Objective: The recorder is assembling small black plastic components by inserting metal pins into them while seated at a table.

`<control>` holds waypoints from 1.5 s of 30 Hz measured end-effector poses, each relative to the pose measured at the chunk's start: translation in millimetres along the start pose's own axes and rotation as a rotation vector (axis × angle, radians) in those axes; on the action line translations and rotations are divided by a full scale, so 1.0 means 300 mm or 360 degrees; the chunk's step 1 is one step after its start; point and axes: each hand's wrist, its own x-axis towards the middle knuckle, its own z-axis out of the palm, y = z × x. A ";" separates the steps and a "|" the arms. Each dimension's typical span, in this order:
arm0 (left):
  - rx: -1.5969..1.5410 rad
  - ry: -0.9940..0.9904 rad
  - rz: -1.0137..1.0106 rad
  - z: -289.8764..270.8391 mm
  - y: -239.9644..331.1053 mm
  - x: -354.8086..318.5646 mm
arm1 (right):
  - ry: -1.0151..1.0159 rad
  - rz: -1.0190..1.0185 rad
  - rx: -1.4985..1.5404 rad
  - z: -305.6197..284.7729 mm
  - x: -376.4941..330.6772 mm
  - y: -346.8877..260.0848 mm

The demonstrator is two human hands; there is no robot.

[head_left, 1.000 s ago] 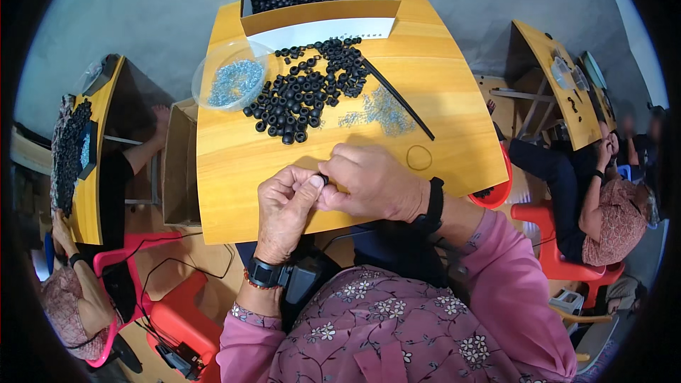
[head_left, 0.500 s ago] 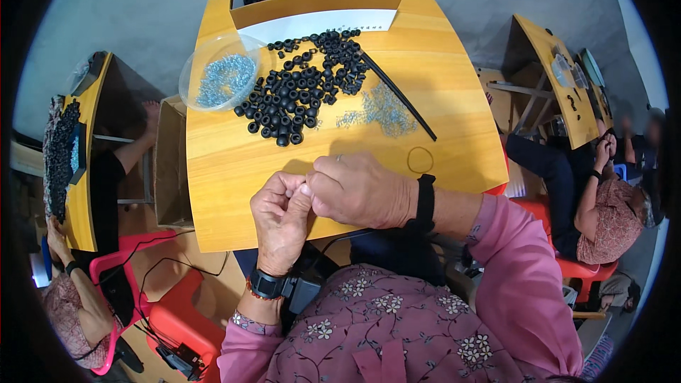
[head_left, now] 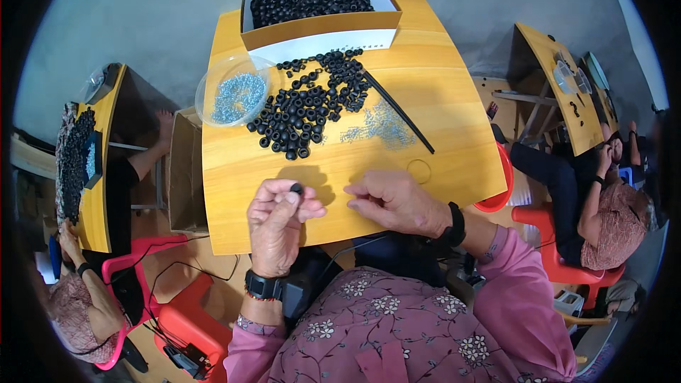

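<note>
My left hand [head_left: 275,230] is above the near edge of the yellow table, closed in a pinch on a small round black piece [head_left: 296,189] between thumb and forefinger. Its other fingers are loosely curled. A short way to its right is my right hand [head_left: 397,202], palm down, with thumb and forefinger slightly apart and nothing visible between them. Beyond both hands lies a spread of hollow, rounded black pieces [head_left: 298,117], some of them smaller. To its right are tiny silvery pieces [head_left: 383,126] in a loose scatter and a thin black rod [head_left: 399,111].
An open box [head_left: 323,23] full of black pieces stands at the table's far edge. A clear round tub [head_left: 203,103] holds tiny silvery-blue pieces. A rubber band [head_left: 419,171] lies beyond my right hand. Other people sit at tables on both sides; a red stool [head_left: 191,326] is at lower left.
My hands were together, fingertips touching; now they are apart, the right one moved rightward. The black piece now shows in my left hand. The whole view has shifted slightly.
</note>
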 end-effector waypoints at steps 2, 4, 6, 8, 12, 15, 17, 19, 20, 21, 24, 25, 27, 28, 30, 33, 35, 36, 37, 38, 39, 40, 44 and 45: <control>0.0010 0.0052 0.0165 -0.026 0.042 -0.018 | -0.0033 -0.0011 -0.0057 0.003 -0.020 0.017; 0.0054 0.0228 0.0459 -0.070 0.114 -0.030 | -0.0009 -0.0022 -0.0124 0.009 -0.028 0.033; 0.0068 0.0462 0.0663 -0.144 0.202 -0.013 | 0.0059 -0.0016 -0.0088 0.003 -0.022 0.055; -0.0006 0.0648 0.0724 -0.279 0.265 0.003 | 0.0105 -0.0015 -0.0047 0.014 -0.004 0.082; 0.0168 0.1147 0.0726 -0.382 0.286 -0.001 | 0.0310 -0.0086 -0.0177 0.001 0.087 0.082; 0.0198 0.1234 0.0748 -0.376 0.269 -0.031 | 0.0352 -0.0045 -0.0212 -0.005 0.165 0.066; 0.0289 0.1082 0.0728 -0.355 0.262 -0.049 | 0.0353 -0.0072 -0.0276 -0.008 0.224 0.058; 0.0350 0.1045 0.0761 -0.307 0.243 -0.057 | 0.0245 -0.0187 -0.0582 0.009 0.275 0.069; 0.0359 0.0989 0.0753 -0.278 0.231 -0.058 | 0.0244 -0.0244 -0.0682 0.027 0.294 0.082; 0.0368 0.0933 0.0745 -0.251 0.215 -0.059 | 0.0239 -0.0245 -0.0686 0.037 0.305 0.088; 0.0502 0.0758 0.0745 -0.185 0.156 -0.066 | 0.0096 -0.0182 -0.0928 0.053 0.321 0.090; 0.0525 0.0697 0.0722 -0.162 0.143 -0.067 | 0.0105 -0.0186 -0.0934 0.052 0.321 0.091; 0.0588 0.0583 0.0706 -0.131 0.109 -0.070 | 0.0110 -0.0190 -0.0938 0.049 0.316 0.095; 0.0621 0.0559 0.0638 -0.104 0.098 -0.073 | 0.0138 -0.0225 -0.0916 0.048 0.310 0.098; 0.0668 0.0483 0.0510 -0.072 0.077 -0.071 | 0.0166 -0.0265 -0.0891 0.042 0.299 0.091; 0.0740 0.0346 0.0357 -0.034 0.041 -0.051 | 0.0174 -0.0226 -0.0865 0.034 0.275 0.083; 0.0742 0.0283 0.0306 -0.007 0.026 -0.034 | 0.0187 -0.0286 -0.0835 0.028 0.263 0.084; 0.0741 0.0224 0.0258 0.005 0.018 -0.023 | 0.0191 -0.0282 -0.0833 0.023 0.260 0.086; 0.0745 0.0220 0.0255 0.016 0.010 -0.013 | 0.0271 -0.0289 -0.0682 0.018 0.258 0.088; 0.0781 0.0176 0.0265 0.025 0.000 -0.001 | 0.0351 -0.0296 -0.0530 0.013 0.254 0.090; 0.0818 0.0134 0.0275 0.037 -0.010 0.011 | 0.0356 -0.0291 -0.0526 -0.001 0.246 0.075; 0.0801 0.0129 0.0277 0.046 -0.018 0.021 | 0.0323 -0.0162 -0.0363 -0.015 0.235 0.044; 0.0708 0.0029 0.0315 0.087 -0.044 0.023 | 0.0238 0.0224 0.0544 0.032 0.147 0.005; 0.0709 0.0020 0.0309 0.072 -0.060 0.023 | 0.0247 0.0229 0.0543 0.047 0.121 -0.006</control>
